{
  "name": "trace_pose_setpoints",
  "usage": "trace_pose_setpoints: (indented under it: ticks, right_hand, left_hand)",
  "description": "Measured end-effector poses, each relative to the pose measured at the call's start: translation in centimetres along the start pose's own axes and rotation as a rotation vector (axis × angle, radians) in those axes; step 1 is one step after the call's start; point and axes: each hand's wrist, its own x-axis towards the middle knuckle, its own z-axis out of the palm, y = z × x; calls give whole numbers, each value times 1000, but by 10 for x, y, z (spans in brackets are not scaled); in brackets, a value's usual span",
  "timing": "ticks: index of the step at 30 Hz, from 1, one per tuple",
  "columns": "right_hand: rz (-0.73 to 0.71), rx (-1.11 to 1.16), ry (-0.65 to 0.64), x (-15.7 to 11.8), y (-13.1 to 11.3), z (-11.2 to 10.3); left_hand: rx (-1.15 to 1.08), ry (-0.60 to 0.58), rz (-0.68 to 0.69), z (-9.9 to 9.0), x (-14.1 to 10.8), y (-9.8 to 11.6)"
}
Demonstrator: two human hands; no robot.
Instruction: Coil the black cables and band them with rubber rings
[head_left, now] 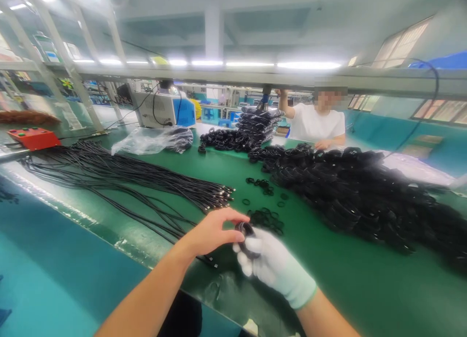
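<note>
Near the front edge of the green table, a small coil of black cable (250, 244) is held between both hands. My left hand (215, 231), bare, pinches its upper left side with thumb and fingers. My right hand (272, 264), in a white glove, wraps its fingers round the coil from the right. Just behind the hands lies a small heap of thin black rings (268, 220), with more loose rings (262, 185) farther back. A bundle of long black cables (146, 176) stretches over the left of the table, its metal-tipped ends close to my left hand.
A large pile of black coils (346, 191) covers the right side. Behind are a clear plastic bag (140, 141), stacked bagged coils (257, 125) and a blue-and-white machine (164, 109). A red button box (34, 138) sits at the left. A person in white (315, 123) is across the table.
</note>
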Motion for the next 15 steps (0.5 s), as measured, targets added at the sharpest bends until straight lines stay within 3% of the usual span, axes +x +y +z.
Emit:
trace_pose_setpoints:
  ticks: [4, 8, 11, 13, 15]
  right_hand:
    - [-43, -189, 146, 0, -4, -1]
    - [-64, -102, 82, -6, -12, 0]
    - [-96, -166, 122, -12, -24, -1]
    - [-113, -402, 276, -17, -39, -8]
    - [-166, -700, 545, -26, -62, -23]
  left_hand:
    - [40, 85, -36, 3, 0, -1]
    - [8, 287, -35, 0, 1, -4]
    - [84, 395, -40, -2, -2, -12]
    - [196, 396, -37, -3, -7, -20]
    - [301, 422, -22, -6, -13, -31]
